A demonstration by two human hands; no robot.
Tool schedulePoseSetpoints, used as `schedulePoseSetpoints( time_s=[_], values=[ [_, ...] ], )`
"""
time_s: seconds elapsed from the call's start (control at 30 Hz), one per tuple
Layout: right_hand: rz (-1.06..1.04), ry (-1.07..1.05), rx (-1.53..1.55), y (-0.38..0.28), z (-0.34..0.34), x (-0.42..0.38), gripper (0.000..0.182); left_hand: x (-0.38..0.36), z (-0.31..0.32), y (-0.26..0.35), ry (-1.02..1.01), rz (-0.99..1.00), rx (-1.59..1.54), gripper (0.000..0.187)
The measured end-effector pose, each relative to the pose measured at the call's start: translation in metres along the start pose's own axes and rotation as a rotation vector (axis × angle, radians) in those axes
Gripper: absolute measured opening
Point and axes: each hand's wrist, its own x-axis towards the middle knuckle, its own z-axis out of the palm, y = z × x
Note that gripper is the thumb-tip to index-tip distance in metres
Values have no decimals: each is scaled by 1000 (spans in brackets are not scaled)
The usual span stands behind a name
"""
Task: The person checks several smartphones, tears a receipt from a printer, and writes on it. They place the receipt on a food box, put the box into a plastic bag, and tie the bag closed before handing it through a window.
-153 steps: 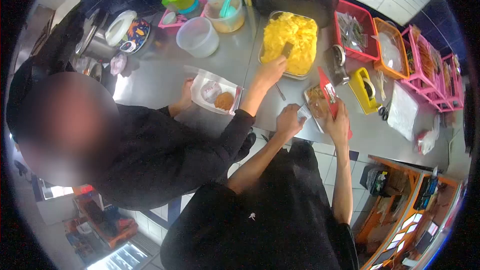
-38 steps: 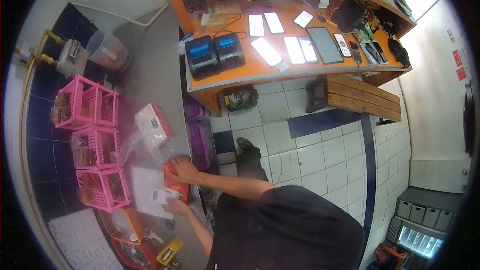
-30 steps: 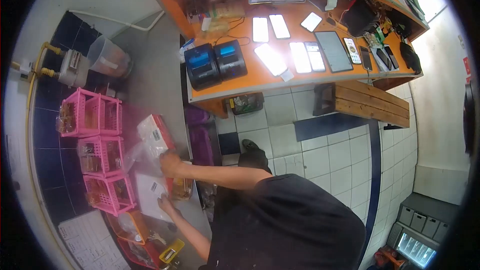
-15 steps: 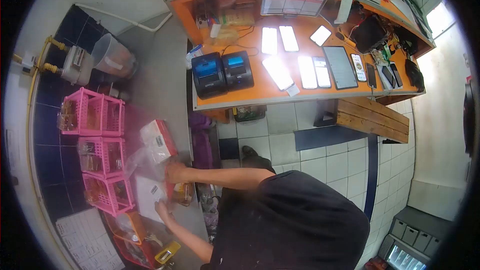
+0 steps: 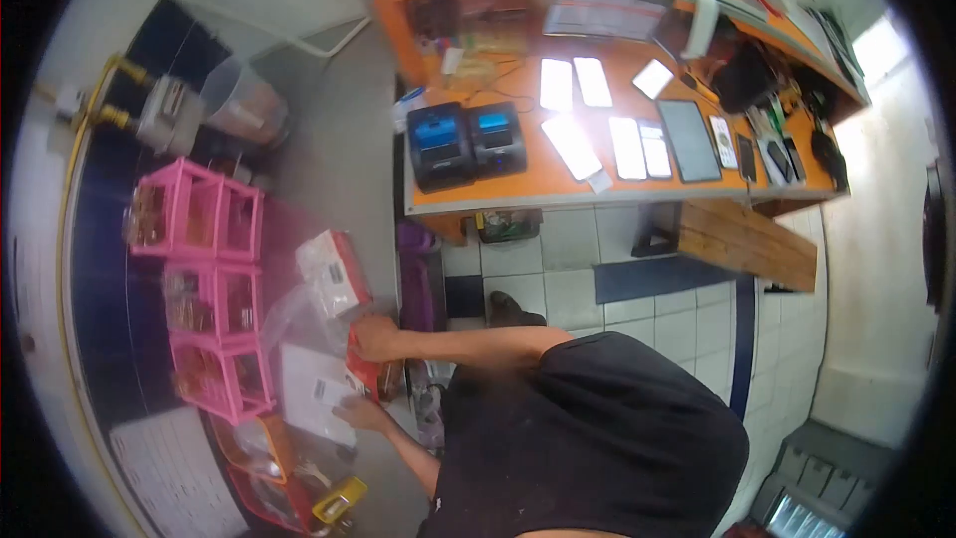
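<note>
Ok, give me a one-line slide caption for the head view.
Both hands, right hand and left hand, on a red-lidded food box at the steel counter.

A small red-lidded box (image 5: 364,371) sits at the counter's front edge, its lid closed or nearly so; the blur hides which. It lies between a white sheet with a printed label (image 5: 317,397) on one side and clear plastic bags (image 5: 299,317) on the other. The box's clear side shows something brown within.
</note>
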Motion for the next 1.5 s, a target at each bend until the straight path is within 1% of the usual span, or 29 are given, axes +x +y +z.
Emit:
schedulePoseSetpoints(
  time_s=[0.03,0.1,0.13,0.17,0.2,0.23,0.27,0.33,0.37,0.47,0.57,0.6,0.63,0.7,0.73,0.8,0.9,1.0,1.03,1.1,1.2,1.27,1.3,1.33,1.37,1.4,1.43,1.47,1.5],
  values=[
    [18,-70,-57,-4,-1,4,46,-7,-6,10,49,14,41,44],
    [-168,-202,-310,-1,-9,9,32,7,27,-51,54,188,156,47],
    [-305,-253,-454,1,-12,10,22,-1,21,-35,-11,90,140,47],
    [-354,-221,-342,34,22,31,28,-15,9,-11,13,152,181,48],
    [-475,-336,-358,27,17,27,28,-20,19,-17,79,197,278,46],
    [-350,-232,-238,17,-1,19,42,-23,17,-8,168,227,205,45],
    [-194,-120,-121,13,-7,12,59,-20,14,-6,49,52,39,41],
    [-283,108,-108,20,4,6,59,-21,-15,36,106,-8,-118,23],
    [-304,75,-121,17,6,4,59,-18,-17,38,94,-6,-214,15],
    [-365,95,-162,17,0,-6,60,-24,-13,29,106,-34,-208,15],
    [-117,-71,-85,27,0,-17,59,-30,-15,37,58,-65,-190,18],
    [-94,-145,-107,16,-9,-20,58,-35,16,12,157,-36,-264,26],
    [-131,-31,-139,35,3,-14,60,-36,14,17,129,-109,-258,33],
    [148,-211,437,10,-12,-19,69,-35,23,-3,228,84,-158,30],
    [131,-89,312,10,-3,-11,66,-34,12,9,220,-44,-221,20],
    [-48,6,29,38,11,16,60,-27,-18,27,193,-98,-343,16],
    [-182,-61,-107,11,0,10,57,-28,-30,36,217,-150,-431,24],
    [-334,-81,-108,18,17,10,59,-27,-27,25,312,-155,-370,18],
    [-349,-85,-118,18,23,11,59,-25,-27,22,314,-119,-400,18],
    [-187,-153,-210,8,20,5,58,-20,-27,22,304,-127,-435,19],
    [-153,-135,-205,42,40,16,55,-17,-28,13,244,-100,-438,20],
    [-133,-207,-233,47,43,14,53,-22,-16,4,204,-85,-418,23],
    [-272,-159,-230,46,45,5,53,-24,-7,-2,174,-75,-438,25],
    [-398,-68,-228,46,54,-6,53,-24,-30,8,146,-86,-494,30],
    [-512,174,-37,27,73,-16,49,-13,-49,19,35,-71,-433,32],
    [-231,24,-134,11,66,-19,49,-2,-67,31,-74,-49,-370,34],
    [-227,43,-246,10,67,-14,51,-19,-4,-16,124,16,-390,37],
    [-224,20,-364,14,64,-5,53,-14,-10,-13,215,207,-314,40],
    [-185,87,-351,23,63,2,53,-12,-16,-10,92,126,-346,41]
  ],
)
